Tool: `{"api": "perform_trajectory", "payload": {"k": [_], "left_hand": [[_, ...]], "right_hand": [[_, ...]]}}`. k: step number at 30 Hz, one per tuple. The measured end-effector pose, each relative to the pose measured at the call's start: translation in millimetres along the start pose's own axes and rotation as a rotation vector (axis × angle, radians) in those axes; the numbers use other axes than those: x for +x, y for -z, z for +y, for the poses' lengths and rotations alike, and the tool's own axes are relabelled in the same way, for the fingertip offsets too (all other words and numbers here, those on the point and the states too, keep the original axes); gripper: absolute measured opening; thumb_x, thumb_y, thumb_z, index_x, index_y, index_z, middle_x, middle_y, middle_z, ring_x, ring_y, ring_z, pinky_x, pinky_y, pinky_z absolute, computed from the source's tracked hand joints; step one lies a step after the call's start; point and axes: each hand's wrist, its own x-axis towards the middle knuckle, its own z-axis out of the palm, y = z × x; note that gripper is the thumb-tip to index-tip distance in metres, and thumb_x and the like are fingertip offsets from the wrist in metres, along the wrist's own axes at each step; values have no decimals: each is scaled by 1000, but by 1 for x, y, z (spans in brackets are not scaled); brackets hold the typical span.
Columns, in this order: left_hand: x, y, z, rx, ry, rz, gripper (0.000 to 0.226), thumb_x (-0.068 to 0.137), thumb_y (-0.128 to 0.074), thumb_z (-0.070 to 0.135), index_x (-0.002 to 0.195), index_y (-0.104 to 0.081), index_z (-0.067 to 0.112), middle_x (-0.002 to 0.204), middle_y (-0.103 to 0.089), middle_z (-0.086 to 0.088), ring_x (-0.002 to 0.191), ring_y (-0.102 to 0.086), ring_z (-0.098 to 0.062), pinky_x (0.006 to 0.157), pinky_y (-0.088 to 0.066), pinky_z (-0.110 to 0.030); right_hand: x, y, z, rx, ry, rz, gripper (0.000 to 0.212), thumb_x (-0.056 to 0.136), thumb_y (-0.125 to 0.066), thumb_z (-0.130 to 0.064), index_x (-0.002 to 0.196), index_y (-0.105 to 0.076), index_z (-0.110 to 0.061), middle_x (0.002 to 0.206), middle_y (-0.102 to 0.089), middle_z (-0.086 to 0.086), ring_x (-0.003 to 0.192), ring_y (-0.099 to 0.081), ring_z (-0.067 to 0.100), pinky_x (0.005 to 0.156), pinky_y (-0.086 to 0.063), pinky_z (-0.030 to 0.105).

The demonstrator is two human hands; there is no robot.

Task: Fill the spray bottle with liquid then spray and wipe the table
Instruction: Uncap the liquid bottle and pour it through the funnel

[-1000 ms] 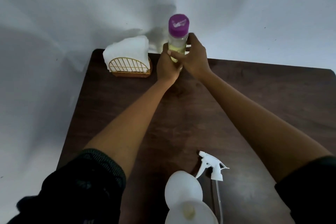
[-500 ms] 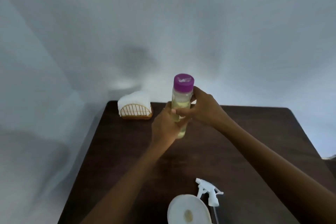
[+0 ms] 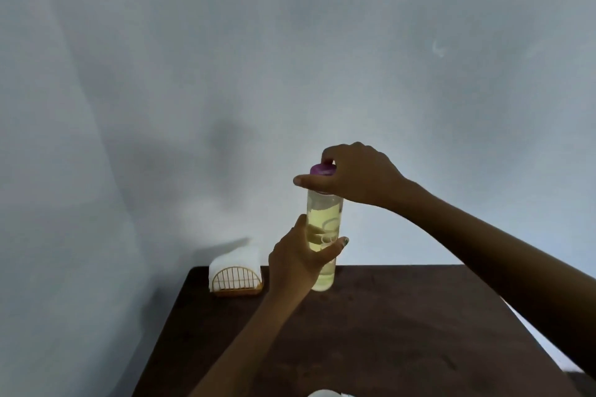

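Both grips clamp: left hand (image 3: 298, 263) on bottle (image 3: 323, 235), right hand (image 3: 358, 172) on cap (image 3: 321, 169); a sudden release could slosh liquid.

Your left hand (image 3: 298, 263) is raised in front of you, its fingers and thumb curled round the lower body of the clear bottle (image 3: 324, 226); the thumb runs up the near left side and a fingertip shows at the bottle's right edge. Your left forearm climbs from the bottom of the view, bare, angled up and to the right. Your right hand (image 3: 354, 172) sits on top, knuckles up, fingers curled over the purple cap (image 3: 321, 170) with the thumb stretched along its front, pointing left. Your right forearm, also bare, comes in from the lower right edge and rises leftward to a level wrist.
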Motion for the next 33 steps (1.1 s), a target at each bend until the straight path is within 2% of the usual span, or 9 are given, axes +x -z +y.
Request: {"api": "perform_trajectory", "payload": {"k": [5,10,16,19,22,25,28,30,33], "left_hand": [[-4,11,13,-106,4,-52,45,74,-66,62,104,-55,30,91,-67,17,84,-64,-6,75,-49,-26],[-11,13,22,-114,-25,-92,50,73,-66,62,110,-55,30,98,-69,15,89,-66,-8,80,-53,-29],[-15,13,32,-143,-51,-76,58,66,-60,68,109,-55,30,96,-68,16,88,-66,-7,80,-54,-31],[-17,14,34,-173,-46,-76,55,65,-61,66,108,-55,30,94,-66,17,88,-66,-8,80,-54,-29],[-18,15,31,-169,-29,-77,55,64,-61,67,105,-56,30,94,-68,15,87,-66,-8,80,-54,-32],[-18,16,29,-153,-25,-80,53,69,-65,65,107,-57,29,97,-70,13,89,-67,-9,80,-53,-31],[-17,19,30,-162,-37,-66,49,71,-67,61,106,-57,28,94,-68,14,89,-67,-9,79,-53,-30],[-17,20,31,-155,-30,-69,51,66,-63,65,103,-57,31,91,-67,16,88,-67,-9,79,-54,-32],[-17,20,30,-133,-9,-83,51,63,-62,67,101,-55,33,90,-67,17,88,-67,-10,81,-54,-35]], "right_hand": [[-2,28,-6,30,182,-166,39,83,-58,-57,93,-60,-19,81,-62,-4,75,-56,16,63,-43,28],[-5,71,-9,119,357,-556,25,84,-62,-8,106,-65,-20,110,-62,-8,100,-60,13,84,-54,33],[-7,81,-27,-105,65,-353,68,74,-51,-75,114,-58,-20,106,-64,3,79,-68,20,63,-53,26],[-5,75,-29,-183,82,-383,62,81,-53,-66,94,-64,-6,85,-69,14,57,-63,21,49,-45,23],[-9,88,-28,-13,232,-529,21,84,-67,-33,100,-67,-20,106,-66,2,74,-65,4,59,-49,18],[-13,96,-29,44,231,-530,38,77,-71,-48,111,-63,-33,120,-55,-15,110,-55,9,82,-48,20],[-8,82,-27,-114,81,-413,66,74,-52,-74,112,-60,-21,103,-67,1,86,-68,20,72,-55,29],[-7,70,-26,-138,95,-409,56,80,-58,-63,102,-61,-11,90,-69,12,70,-69,23,57,-53,27],[-10,75,-23,-55,215,-490,27,81,-69,-32,105,-62,-21,108,-64,3,89,-65,20,70,-54,30]]}}
